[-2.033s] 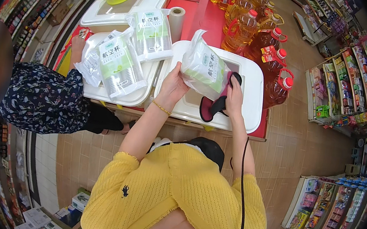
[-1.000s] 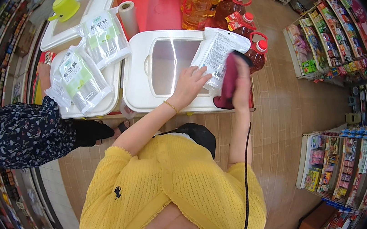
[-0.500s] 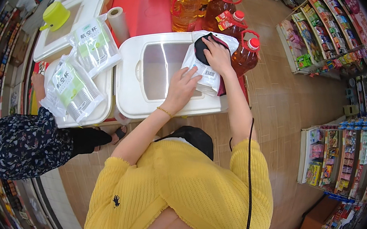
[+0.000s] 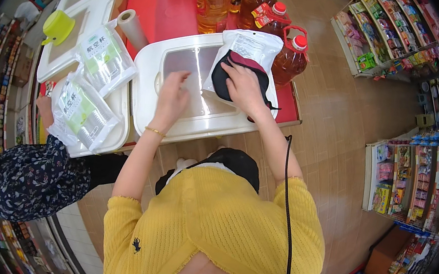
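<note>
A black and maroon fabric piece (image 4: 264,79), soft and rounded, lies on a white plastic packet (image 4: 266,45). My right hand (image 4: 243,88) rests on the fabric with its fingers stretched over it; what lies under the palm is hidden. The packet sits on the right part of a white bin lid (image 4: 142,90) that has a clear window. Over the left side of that window is my left hand (image 4: 172,98), loosely open and holding nothing, apart from the packet.
Oil bottles (image 4: 290,61) with red caps stand beyond the lid on the red table (image 4: 291,108). Two packs of plastic cups (image 4: 90,116), a roll of plastic bags (image 4: 132,27) and a yellow-green scoop (image 4: 58,27) are at left. Another person (image 4: 42,178) stands there. Shelves (image 4: 406,179) line the right.
My left hand has come off the packet and moved left over the window. My right hand has shifted nearer me with the fabric, which now shows more maroon and uncovers the packet's top.
</note>
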Demonstrator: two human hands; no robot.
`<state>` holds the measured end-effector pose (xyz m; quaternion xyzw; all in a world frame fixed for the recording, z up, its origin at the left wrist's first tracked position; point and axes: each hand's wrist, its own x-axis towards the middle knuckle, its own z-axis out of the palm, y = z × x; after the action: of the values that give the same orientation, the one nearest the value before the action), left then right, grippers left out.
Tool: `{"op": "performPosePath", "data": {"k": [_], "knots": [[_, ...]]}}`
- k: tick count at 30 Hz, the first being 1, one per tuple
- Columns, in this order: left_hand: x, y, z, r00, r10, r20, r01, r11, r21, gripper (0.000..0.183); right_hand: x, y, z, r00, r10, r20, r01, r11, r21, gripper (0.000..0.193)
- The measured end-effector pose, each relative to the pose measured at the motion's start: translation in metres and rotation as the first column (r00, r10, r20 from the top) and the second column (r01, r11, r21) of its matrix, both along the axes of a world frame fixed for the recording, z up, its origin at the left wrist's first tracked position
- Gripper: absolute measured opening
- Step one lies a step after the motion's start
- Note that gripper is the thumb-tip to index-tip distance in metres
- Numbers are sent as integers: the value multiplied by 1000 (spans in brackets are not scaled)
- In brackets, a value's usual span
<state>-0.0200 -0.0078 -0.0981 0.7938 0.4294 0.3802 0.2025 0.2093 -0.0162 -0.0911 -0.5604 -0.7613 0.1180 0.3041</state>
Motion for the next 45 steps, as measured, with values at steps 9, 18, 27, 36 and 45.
{"op": "performPosePath", "data": {"k": [9, 18, 27, 36, 45], "knots": [[74, 8, -24, 943, -85, 321, 170, 954, -246, 52, 56, 23, -20, 967, -89, -240, 119, 987, 109, 41], [-41, -39, 30, 941, 71, 332, 69, 918, -391, 46, 10, -22, -15, 932, 177, -316, -204, 977, -55, 45], [-74, -40, 11, 931, 122, 345, 64, 874, -482, 39, 21, 35, -62, 991, 86, 104, -96, 990, 102, 41], [-72, -50, 6, 943, 198, 267, -56, 886, -460, 41, 36, 9, -50, 970, -36, 240, 27, 999, 41, 49], [-75, -48, -1, 929, 231, 290, -46, 847, -530, 42, 35, 37, -50, 970, -12, 243, -8, 996, 84, 38]]}}
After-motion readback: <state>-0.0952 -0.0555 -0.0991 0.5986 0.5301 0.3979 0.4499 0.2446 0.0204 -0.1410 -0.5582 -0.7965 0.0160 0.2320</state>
